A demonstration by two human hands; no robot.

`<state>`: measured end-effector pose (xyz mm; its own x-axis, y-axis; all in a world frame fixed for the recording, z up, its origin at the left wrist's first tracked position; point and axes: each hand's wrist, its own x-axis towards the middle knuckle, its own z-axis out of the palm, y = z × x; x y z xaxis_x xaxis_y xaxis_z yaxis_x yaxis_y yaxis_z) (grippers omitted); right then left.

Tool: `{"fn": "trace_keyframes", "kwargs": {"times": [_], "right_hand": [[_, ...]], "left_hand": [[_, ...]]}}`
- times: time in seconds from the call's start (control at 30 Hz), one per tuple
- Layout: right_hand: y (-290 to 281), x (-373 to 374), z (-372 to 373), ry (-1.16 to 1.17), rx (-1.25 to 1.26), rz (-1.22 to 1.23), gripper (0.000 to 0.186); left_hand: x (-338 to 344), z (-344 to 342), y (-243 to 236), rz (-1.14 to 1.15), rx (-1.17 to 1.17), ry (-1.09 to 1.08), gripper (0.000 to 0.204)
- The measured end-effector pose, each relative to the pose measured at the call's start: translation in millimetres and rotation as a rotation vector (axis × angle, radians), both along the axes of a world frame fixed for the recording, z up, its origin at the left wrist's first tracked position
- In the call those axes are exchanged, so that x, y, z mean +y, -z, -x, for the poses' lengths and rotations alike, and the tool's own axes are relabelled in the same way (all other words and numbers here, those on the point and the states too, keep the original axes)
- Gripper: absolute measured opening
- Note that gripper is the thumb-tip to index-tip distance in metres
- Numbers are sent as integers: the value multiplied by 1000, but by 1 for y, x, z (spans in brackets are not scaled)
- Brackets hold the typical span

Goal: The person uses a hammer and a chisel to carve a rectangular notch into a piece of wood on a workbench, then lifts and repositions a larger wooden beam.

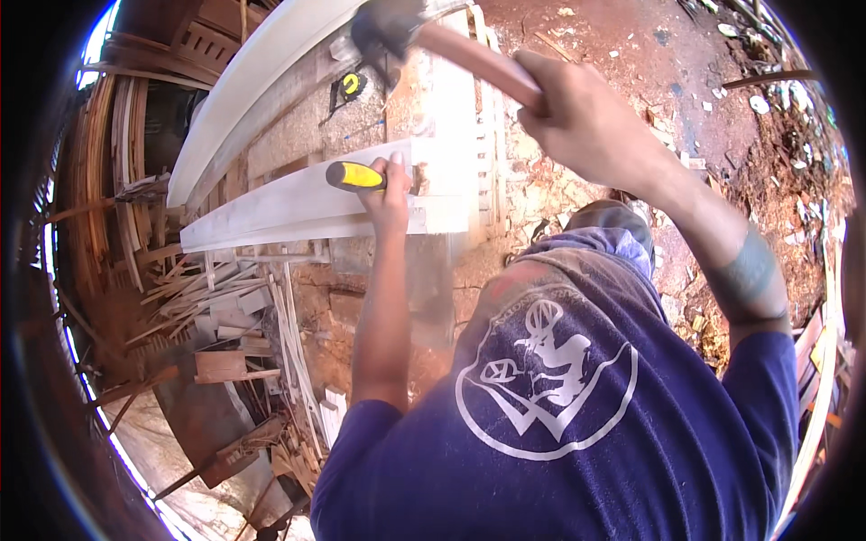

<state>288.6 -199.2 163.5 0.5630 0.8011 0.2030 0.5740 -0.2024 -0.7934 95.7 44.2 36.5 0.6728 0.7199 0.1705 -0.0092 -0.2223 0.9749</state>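
Observation:
My left hand [390, 200] is closed round a chisel [357, 176] with a yellow and black handle. Its blade is hidden behind my fingers, over the right part of a pale wooden board [271, 219]. Raised at the upper middle, my right hand [582, 117] grips a hammer [478, 63] by its brown wooden handle. The dark hammer head, smeared by motion, hangs above the bench to the far side of the chisel. Beyond the board lies a yellow and black tape measure [350, 86] on the work surface.
A long, curved pale plank [239, 95] runs along the bench's far left side. Timber strips [90, 171] lean at the left, and offcuts [216, 302] lie piled below them. Chips and debris [785, 162] cover the reddish ground at the right.

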Motion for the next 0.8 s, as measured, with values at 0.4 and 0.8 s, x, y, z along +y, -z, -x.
{"fn": "trace_keyframes", "kwargs": {"times": [0.4, 0.8], "right_hand": [[45, -72, 15, 331, 495, 44, 14], [121, -121, 75, 757, 846, -192, 13]], "left_hand": [[-27, -72, 8, 236, 369, 102, 35], [-59, -55, 15, -693, 346, 423, 18]]}}
